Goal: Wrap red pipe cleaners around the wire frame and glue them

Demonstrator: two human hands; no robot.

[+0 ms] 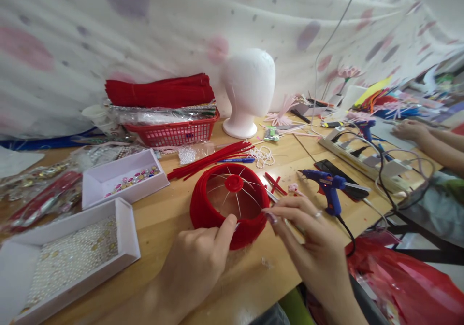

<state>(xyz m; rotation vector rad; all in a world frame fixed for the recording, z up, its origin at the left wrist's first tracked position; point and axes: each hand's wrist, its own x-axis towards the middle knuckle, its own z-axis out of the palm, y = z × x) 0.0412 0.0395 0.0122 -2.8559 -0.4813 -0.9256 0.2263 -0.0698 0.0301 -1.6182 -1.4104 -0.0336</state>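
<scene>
A round red frame (206,209) wrapped in fuzzy red wire lies on the wooden table, with thin wire spokes meeting at a red hub (234,183). My left hand (197,262) rests against its near rim, thumb pressed on the red edge. My right hand (308,240) is at the rim's right side, its fingertips pinching a thin wire spoke near the edge. A blue glue gun (328,187) stands just beyond my right hand.
White trays hold pearls (72,255) and coloured gems (134,176) at left. A red basket (174,132) with red pipe cleaners and a white foam head (248,91) stand behind. Loose red stems (210,160) lie nearby. Another person's hand (411,131) rests at far right by a power strip (358,158).
</scene>
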